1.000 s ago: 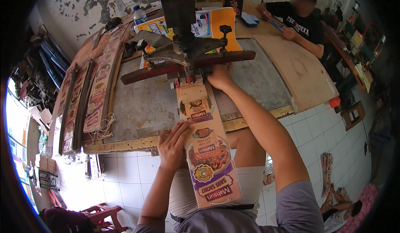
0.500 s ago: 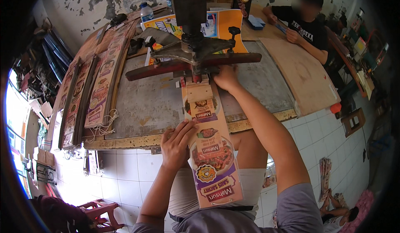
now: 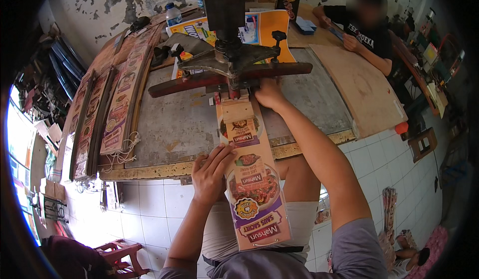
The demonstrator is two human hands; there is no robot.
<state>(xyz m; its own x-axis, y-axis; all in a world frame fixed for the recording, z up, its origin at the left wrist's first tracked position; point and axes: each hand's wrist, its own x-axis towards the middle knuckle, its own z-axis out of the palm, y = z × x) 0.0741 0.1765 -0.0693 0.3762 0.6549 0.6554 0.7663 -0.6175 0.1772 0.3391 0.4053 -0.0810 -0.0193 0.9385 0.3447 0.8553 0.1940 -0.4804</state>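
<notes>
A long printed cardboard strip (image 3: 253, 194) with food pictures runs from under the metal press (image 3: 232, 59) over the table's near edge to my lap. My left hand (image 3: 212, 171) lies flat on the strip's left edge, fingers stretched out and together. At the strip's far right edge, just below the press's red crossbar (image 3: 294, 70), is my right hand (image 3: 269, 95). Its fingers are curled and partly hidden by the bar; what they hold does not show. A small wooden block (image 3: 238, 112) sits on the strip beneath the press head.
Stacks of printed strips (image 3: 119, 110) with white strings lie on the table's left side. A wooden board (image 3: 354, 89) lies at the right. Behind the press are a printed sheet (image 3: 279, 34) and a bottle (image 3: 173, 14). Another person (image 3: 364, 37) sits at the far right. A red stool (image 3: 122, 256) stands lower left.
Both my hands and the strip stay almost in place; the view has shifted very slightly. The figure at the lower right has moved an arm.
</notes>
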